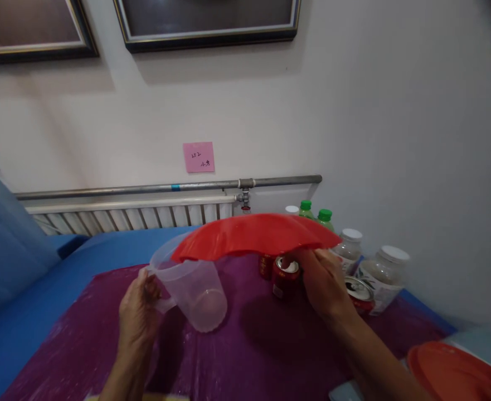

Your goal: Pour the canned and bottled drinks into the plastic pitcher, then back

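A clear plastic pitcher point(199, 295) hangs tilted over the purple sheet, its handle gripped by my left hand point(139, 303). My right hand point(322, 278) is closed on the right edge of a red plastic dish with a wavy rim point(253, 235). The dish is tipped toward the pitcher, and its left end overlaps the pitcher's mouth; whether they touch I cannot tell. What the dish carries, if anything, is hidden. Behind and below it stand a red drink can point(285, 281) and another partly covered one. A further red can point(359, 295) is right of my right wrist.
Clear jars with white lids point(391, 267) and green-capped bottles point(324, 218) stand at the back right by the wall. An orange-red round item point(454, 370) lies at the lower right. Purple sheeting point(245, 345) covers the blue surface point(124, 245); a radiator point(145, 216) runs behind.
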A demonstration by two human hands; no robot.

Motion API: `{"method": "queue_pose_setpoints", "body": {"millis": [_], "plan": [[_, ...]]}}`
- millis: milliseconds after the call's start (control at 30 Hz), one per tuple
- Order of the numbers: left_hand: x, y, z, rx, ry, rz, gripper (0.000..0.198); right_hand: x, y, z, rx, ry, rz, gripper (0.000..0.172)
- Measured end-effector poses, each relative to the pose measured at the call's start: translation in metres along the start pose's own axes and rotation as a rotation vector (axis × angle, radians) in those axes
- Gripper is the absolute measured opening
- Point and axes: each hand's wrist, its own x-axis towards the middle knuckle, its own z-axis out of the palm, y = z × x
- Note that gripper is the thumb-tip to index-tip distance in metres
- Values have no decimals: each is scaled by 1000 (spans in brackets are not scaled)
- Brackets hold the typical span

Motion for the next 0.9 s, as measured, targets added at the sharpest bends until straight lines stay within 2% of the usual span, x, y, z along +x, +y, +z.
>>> {"method": "queue_pose_setpoints", "body": {"millis": [133,233,300,433,533,633,733,900], "plan": [[10,8,-9,39,102,109,33,7,3,-8,-128,-9,-72,32],[10,12,-12,60,113,163,37,12,10,-12,-287,-123,-95,26],[8,15,-11,45,109,188,42,13,15,-13,-360,-287,-68,22],[3,22,-6,5,106,209,45,6,27,-7,-436,-731,-43,24],[0,26,-2,-64,120,187,38,-5,38,4,-437,-903,-73,32],[-2,25,1,-111,102,132,29,-17,50,17,-477,-942,-26,37],[-6,18,5,-130,86,31,29,-26,58,27,-550,-926,22,38],[-15,4,11,-98,48,-103,30,-28,44,27,-776,-858,63,32]]}}
